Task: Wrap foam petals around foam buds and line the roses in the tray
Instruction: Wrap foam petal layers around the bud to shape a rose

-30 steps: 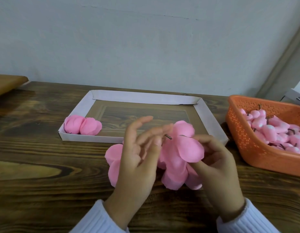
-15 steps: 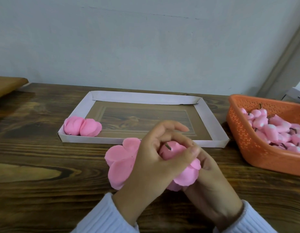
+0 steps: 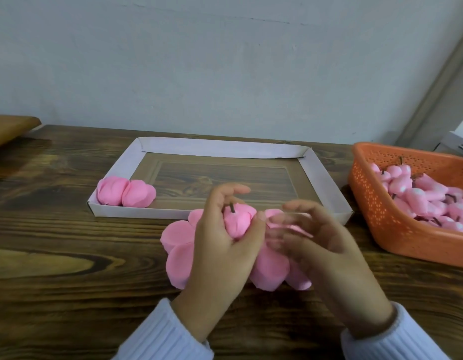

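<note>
- Just before the tray (image 3: 220, 149) — left hand (image 3: 225, 245) grips the half-wrapped bud (image 3: 236, 223).
- Beside it, right hand (image 3: 326, 245) blurred (grip unclear).
- Risk: loose petals (image 3: 178, 245) spring open if the squeeze slackens.

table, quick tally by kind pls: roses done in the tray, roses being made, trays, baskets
finished roses in the white tray: 2
rose being wrapped, gripped by the left hand: 1
white tray: 1
orange basket: 1
total: 5
The buds in the basket and the loose petals overlap too much to count.
</note>
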Motion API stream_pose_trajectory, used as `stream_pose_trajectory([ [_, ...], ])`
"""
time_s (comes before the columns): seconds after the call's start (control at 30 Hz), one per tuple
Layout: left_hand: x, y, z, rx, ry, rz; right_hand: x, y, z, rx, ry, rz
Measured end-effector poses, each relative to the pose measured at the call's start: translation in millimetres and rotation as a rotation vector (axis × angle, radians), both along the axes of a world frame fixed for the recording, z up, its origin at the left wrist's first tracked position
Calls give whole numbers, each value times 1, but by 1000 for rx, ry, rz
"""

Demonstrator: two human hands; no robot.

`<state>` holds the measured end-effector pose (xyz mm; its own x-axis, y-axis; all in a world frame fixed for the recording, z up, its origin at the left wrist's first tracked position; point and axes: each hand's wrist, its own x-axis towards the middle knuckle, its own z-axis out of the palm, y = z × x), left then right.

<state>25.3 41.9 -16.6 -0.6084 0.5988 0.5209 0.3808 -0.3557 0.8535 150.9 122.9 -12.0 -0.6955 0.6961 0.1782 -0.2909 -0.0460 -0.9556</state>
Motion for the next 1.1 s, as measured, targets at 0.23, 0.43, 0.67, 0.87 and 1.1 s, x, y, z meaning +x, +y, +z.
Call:
stream_pose_trajectory([
  [0.23,10,0,-7,-203,198,-94,-10,-14,-6,551,3,-277],
  [0.43,20,-3,-7,-204,331,-169,-7,-11,-5,543,-22,-364],
  [0.67,16,-5,-3,-49,383,-162,-6,-11,2,693,-141,-278],
  [0.87,15,-5,-2,-123,96,-303,-4,-12,8,539,-47,-188],
  [1.1,15,-1,-3,-147,-42,-320,-12,-13,15,415,-30,-215],
])
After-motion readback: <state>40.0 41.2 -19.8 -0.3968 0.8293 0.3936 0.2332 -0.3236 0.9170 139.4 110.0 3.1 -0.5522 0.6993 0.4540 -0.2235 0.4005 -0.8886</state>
